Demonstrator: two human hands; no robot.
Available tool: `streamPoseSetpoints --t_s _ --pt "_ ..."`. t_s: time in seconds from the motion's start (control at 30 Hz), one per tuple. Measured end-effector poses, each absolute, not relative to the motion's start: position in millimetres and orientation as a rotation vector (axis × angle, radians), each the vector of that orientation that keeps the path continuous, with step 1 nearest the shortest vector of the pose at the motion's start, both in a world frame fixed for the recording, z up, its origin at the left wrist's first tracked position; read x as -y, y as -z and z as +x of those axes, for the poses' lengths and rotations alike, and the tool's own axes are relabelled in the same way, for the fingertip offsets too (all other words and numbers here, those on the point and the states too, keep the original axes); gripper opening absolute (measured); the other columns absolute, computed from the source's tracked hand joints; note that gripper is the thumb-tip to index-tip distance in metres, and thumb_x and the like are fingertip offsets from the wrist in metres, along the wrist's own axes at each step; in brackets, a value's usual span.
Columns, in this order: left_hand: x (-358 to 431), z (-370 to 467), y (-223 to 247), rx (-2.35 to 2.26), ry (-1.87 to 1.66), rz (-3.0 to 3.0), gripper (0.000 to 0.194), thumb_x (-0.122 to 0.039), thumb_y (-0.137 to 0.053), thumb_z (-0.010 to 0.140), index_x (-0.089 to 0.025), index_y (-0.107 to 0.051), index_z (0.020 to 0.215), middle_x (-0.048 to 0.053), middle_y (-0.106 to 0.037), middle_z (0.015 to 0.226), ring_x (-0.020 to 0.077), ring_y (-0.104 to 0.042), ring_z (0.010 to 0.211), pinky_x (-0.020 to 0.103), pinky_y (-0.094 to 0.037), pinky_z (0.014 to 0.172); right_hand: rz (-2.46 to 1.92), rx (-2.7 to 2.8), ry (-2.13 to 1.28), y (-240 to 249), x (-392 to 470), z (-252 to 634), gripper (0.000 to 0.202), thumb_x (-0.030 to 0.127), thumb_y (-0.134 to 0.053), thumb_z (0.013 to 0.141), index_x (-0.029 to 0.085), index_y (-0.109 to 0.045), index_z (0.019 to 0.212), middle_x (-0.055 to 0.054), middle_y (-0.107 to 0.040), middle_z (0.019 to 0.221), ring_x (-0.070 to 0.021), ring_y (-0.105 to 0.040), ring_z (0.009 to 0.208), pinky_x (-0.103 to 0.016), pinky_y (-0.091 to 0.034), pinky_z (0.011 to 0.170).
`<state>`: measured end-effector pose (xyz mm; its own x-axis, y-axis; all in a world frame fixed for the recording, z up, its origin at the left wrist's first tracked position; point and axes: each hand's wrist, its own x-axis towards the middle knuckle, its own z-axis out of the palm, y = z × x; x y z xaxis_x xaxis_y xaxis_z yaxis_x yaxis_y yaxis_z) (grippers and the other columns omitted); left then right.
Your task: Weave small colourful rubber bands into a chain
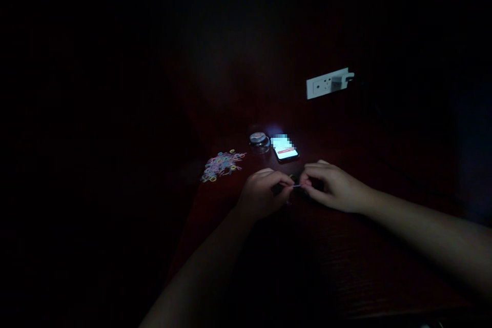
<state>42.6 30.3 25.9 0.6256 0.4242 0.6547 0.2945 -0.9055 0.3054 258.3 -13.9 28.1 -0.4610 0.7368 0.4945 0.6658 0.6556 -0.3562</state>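
Note:
Between my two hands a thin pale purple rubber band [296, 185] is stretched. My left hand [265, 189] pinches one end of it between thumb and forefinger. At the other end, my right hand [330, 184] has its fingertips closed on the band. Beyond my left hand lies a heap of small coloured rubber bands [223, 165]. A few more small bands, partly hidden, show on the table close to my fingertips.
A small clear jar with a lid [259, 142] stands behind my hands, beside a lit phone [285, 147]. The dark reddish table [369, 261] has its left edge near the heap. A white wall socket [326, 83] holds a plug.

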Motion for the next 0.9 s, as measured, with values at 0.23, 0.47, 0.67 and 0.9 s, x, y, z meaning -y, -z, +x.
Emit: streamPoseSetpoints --t_s 0.23,0.47,0.67,0.9 --pt "-31.0 41.2 -24.1 -0.626 -1.103 2.660 0.007 -0.020 -0.063 0.080 -0.023 -0.066 0.086 -0.002 -0.071 0.082 0.0143 -0.062 0.077 0.029 -0.049 0.072 -1.073 2.267 -0.152 -28.4 13.9 258.9 0.010 0.024 -0.053 0.087 0.020 -0.059 0.079 -0.001 -0.059 0.073 -0.0164 -0.054 0.071 -0.032 -0.036 0.072" --pt "-30.4 40.9 -26.2 -0.605 -1.059 2.661 0.005 -0.020 -0.062 0.082 -0.022 -0.065 0.086 -0.002 -0.071 0.081 0.0138 -0.062 0.075 0.029 -0.048 0.073 -1.077 2.280 -0.156 -30.1 14.7 258.4 0.013 0.025 -0.051 0.089 0.020 -0.059 0.079 -0.001 -0.059 0.073 -0.0163 -0.054 0.071 -0.032 -0.035 0.072" --pt "-30.2 40.7 -25.4 -0.631 -0.958 2.734 0.007 -0.023 -0.060 0.083 -0.022 -0.065 0.089 0.000 -0.071 0.085 0.0157 -0.062 0.079 0.030 -0.048 0.075 -1.106 2.278 -0.144 -27.1 12.8 259.1 0.016 0.029 -0.050 0.091 0.020 -0.060 0.082 -0.002 -0.062 0.076 -0.0172 -0.055 0.074 -0.032 -0.035 0.074" --pt "-29.7 40.4 -24.9 -0.634 -0.935 2.740 0.011 -0.024 -0.061 0.083 -0.022 -0.065 0.093 0.000 -0.071 0.090 0.0167 -0.062 0.084 0.031 -0.049 0.079 -1.104 2.297 -0.151 -28.5 14.0 259.7 0.017 0.027 -0.050 0.091 0.019 -0.058 0.079 -0.001 -0.061 0.074 -0.0165 -0.054 0.072 -0.032 -0.035 0.073"
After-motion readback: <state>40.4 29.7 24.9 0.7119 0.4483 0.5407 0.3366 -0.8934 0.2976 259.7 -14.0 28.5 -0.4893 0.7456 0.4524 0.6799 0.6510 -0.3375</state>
